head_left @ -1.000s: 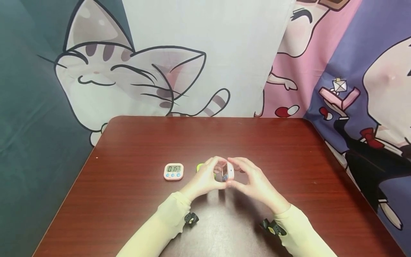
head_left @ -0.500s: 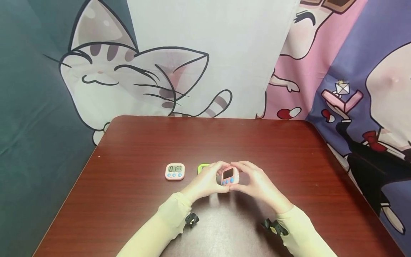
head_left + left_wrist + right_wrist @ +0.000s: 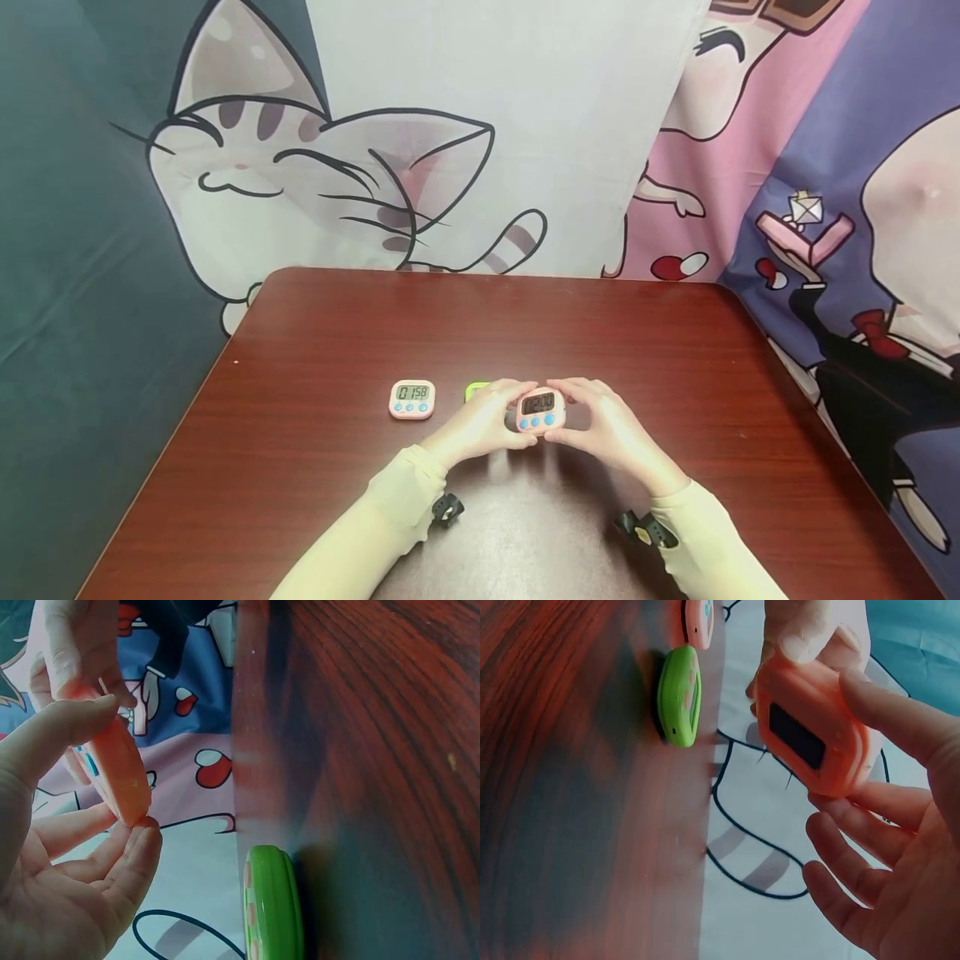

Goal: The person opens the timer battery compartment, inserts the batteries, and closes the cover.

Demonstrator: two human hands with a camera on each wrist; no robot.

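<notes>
A pink digital timer (image 3: 542,412) with blue buttons is held up between both hands, its face toward the head camera and digits on its display. My left hand (image 3: 487,421) pinches its left side, thumb on the lower edge and fingers on the upper edge. On the other side, my right hand (image 3: 603,429) grips it between thumb and fingertips. In the right wrist view the screen of this timer (image 3: 799,735) looks dark. A green timer (image 3: 274,907) stands on the table beyond the left hand, which hides most of it in the head view.
Another pink timer (image 3: 412,400) sits on the brown wooden table (image 3: 315,467) to the left of the green one, its display reading 01 58. Cartoon-printed cloth (image 3: 420,192) hangs behind the table. Both wrists carry dark straps over pale sleeves.
The held timer has turned from nearly edge-on to facing the head camera, and its digits now show. The left pink timer's reading went from 01 57 to 01 58.
</notes>
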